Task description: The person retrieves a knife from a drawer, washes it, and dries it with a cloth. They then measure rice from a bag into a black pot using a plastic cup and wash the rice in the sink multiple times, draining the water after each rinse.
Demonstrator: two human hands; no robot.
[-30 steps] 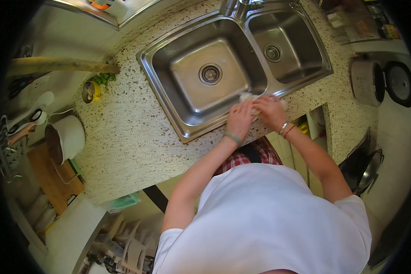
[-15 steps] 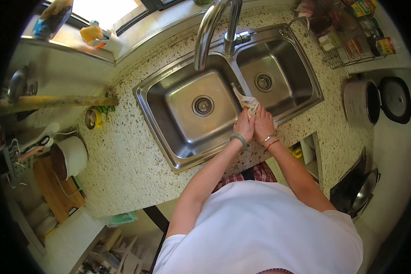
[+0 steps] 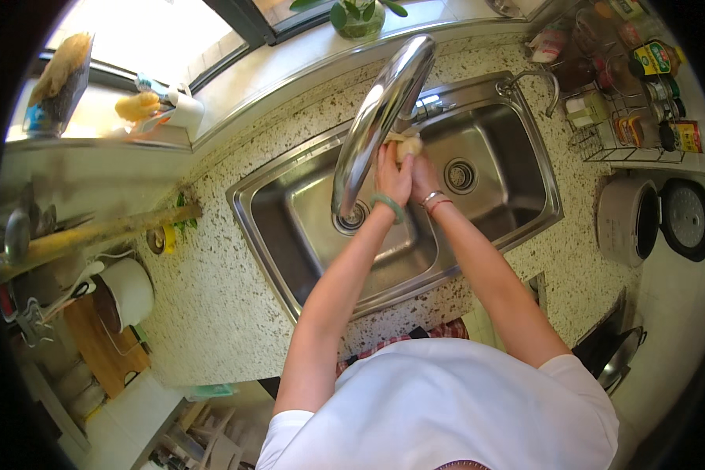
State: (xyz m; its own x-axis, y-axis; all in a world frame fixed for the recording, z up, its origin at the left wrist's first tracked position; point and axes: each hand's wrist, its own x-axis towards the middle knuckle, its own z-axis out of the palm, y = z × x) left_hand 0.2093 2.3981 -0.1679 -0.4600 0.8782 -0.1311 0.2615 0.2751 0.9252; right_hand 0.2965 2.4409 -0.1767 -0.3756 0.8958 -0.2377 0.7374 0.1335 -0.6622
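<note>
My left hand (image 3: 393,180), with a green bangle at its wrist, is closed at the base of the faucet (image 3: 384,110). Pressed close beside it is my right hand (image 3: 424,177), wearing a silver bracelet and a red string. Between and above their fingers shows a bunched, off-white cloth (image 3: 408,146). Both hands grip it over the far end of the divider between the two basins of the steel sink (image 3: 286,288). The faucet's curved spout hides some of the left fingers. Exactly how the cloth lies under the palms cannot be seen.
At the right stand a wire rack (image 3: 630,153) of jars and packets and an open rice cooker (image 3: 625,219). On the left are a white pot (image 3: 129,294) and a wooden board (image 3: 98,341). A plant (image 3: 356,17) sits on the windowsill. Speckled counter (image 3: 204,313) surrounds the sink.
Both hands, holding the cloth, have moved from the near end of the sink's divider to its far end by the faucet. The cloth is more bunched. The view has shifted.
</note>
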